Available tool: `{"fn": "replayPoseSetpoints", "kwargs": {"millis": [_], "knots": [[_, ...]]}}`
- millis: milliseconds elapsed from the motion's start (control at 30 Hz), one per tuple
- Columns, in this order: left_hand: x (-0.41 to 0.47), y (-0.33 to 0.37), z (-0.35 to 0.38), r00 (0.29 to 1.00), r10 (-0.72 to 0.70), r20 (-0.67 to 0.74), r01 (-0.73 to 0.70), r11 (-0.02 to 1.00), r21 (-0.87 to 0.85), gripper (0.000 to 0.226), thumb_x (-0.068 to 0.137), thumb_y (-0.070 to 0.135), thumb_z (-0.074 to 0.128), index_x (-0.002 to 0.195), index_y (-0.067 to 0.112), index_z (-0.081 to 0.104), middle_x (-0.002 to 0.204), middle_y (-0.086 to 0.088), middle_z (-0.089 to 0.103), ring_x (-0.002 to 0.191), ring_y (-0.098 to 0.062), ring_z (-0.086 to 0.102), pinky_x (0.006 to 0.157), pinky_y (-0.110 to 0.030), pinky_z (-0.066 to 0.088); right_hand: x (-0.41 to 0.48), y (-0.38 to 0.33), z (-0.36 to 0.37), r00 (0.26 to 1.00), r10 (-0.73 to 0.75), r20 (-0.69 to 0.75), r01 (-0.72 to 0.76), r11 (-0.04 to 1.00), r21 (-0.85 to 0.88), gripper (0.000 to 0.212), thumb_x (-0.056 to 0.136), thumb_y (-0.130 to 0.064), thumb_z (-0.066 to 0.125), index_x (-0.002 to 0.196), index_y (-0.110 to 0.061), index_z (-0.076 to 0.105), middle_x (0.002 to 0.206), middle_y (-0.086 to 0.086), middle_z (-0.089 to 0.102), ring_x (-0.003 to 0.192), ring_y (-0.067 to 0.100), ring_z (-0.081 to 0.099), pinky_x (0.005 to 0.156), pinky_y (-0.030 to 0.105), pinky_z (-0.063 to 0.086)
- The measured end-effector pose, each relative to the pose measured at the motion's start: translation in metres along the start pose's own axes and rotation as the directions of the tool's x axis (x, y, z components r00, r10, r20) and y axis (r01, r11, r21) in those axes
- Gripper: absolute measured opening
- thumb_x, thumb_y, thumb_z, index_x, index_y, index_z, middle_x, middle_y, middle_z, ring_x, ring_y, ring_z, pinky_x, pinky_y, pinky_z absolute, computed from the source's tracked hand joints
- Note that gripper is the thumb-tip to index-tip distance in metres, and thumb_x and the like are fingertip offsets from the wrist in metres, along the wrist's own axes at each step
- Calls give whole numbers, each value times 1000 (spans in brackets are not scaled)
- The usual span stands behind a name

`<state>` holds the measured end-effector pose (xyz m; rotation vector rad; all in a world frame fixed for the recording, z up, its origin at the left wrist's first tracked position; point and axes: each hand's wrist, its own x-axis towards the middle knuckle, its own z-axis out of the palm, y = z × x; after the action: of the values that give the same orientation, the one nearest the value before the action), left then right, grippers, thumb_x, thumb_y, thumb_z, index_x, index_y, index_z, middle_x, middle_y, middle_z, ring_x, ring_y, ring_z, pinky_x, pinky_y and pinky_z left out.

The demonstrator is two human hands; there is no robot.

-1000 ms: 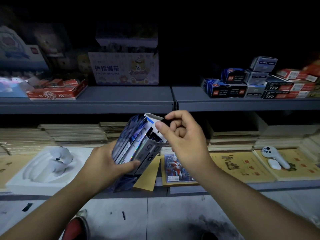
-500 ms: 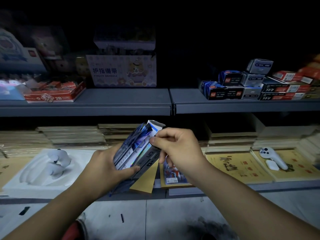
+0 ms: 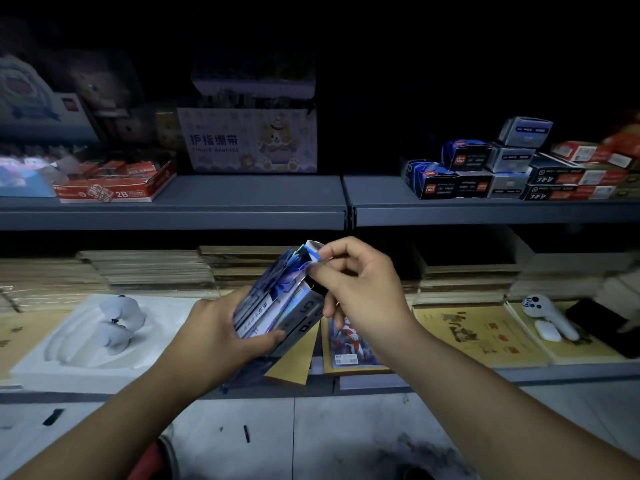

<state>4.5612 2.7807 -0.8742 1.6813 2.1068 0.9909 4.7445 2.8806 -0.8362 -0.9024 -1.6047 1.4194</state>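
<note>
Left hand: the left hand (image 3: 211, 337) is gripping a blue-and-silver box (image 3: 277, 306) from the lower left, with its thumb lying across the box's lower front.
Right hand: the right hand (image 3: 363, 289) is pinching the box's top flap (image 3: 312, 251) between thumb and forefinger, and its other fingers are curling inward.
Box: it is sitting in the centre of the frame, up in the air in front of the lower shelf (image 3: 450, 374), and is tilting so that its top leans toward the upper right.
Hands together: both are meeting on the one box, the left at its body and the right at its upper end.
Below the box: a picture card (image 3: 343, 344) and a tan envelope (image 3: 294, 362) are lying on the lower shelf.
Lower left: a white moulded tray (image 3: 41, 362) is holding a white controller (image 3: 119, 320).
Right of centre: another white controller (image 3: 550, 315) is resting on yellow booklets (image 3: 478, 336).
Upper shelf: the grey upper shelf (image 3: 242, 206) is carrying a finger-bandage carton (image 3: 249, 140) at the middle, a red 2B box (image 3: 114, 188) to the left and stacked small boxes (image 3: 485, 168) to the right.
</note>
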Motion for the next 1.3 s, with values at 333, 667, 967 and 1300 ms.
{"fn": "replayPoseSetpoints", "kwargs": {"millis": [333, 667, 967, 1300], "knots": [[-1, 1, 2, 1000, 12, -9, -11, 995, 103, 35, 70, 52, 81, 97, 40, 62, 78, 19, 70, 78, -2, 64, 66, -16, 47, -1, 4, 0, 997, -37, -63, 33, 997, -68, 11, 92, -4, 64, 85, -12, 64, 74, 3, 57, 42, 16, 52, 38, 27, 39], [-2, -3, 1, 999, 24, -24, -21, 994, 105, 51, 64, 64, 63, 104, 33, 65, 78, 18, 70, 77, -2, 64, 69, -26, 54, -1, -2, -3, 995, -48, -85, 46, 999, -29, 7, 96, -7, 64, 89, -8, 62, 81, 12, 60, 46, 20, 55, 40, 30, 46], [-3, -3, 0, 997, 69, 26, -72, 989, 128, 31, 75, 47, 81, 97, 49, 59, 78, 24, 68, 83, 3, 63, 66, -14, 48, 1, 2, -2, 994, -62, -89, 51, 992, -119, 11, 95, -11, 70, 86, -6, 67, 64, 8, 60, 39, 13, 50, 37, 26, 42], [-1, -6, -2, 1000, 16, -22, -13, 993, 121, 28, 70, 52, 81, 85, 40, 61, 78, 21, 68, 83, -1, 61, 67, -14, 47, 3, -10, -14, 955, -110, -276, 139, 987, 87, 27, 106, -23, 54, 90, -4, 65, 51, 19, 59, 38, 26, 55, 45, 34, 48]]}}
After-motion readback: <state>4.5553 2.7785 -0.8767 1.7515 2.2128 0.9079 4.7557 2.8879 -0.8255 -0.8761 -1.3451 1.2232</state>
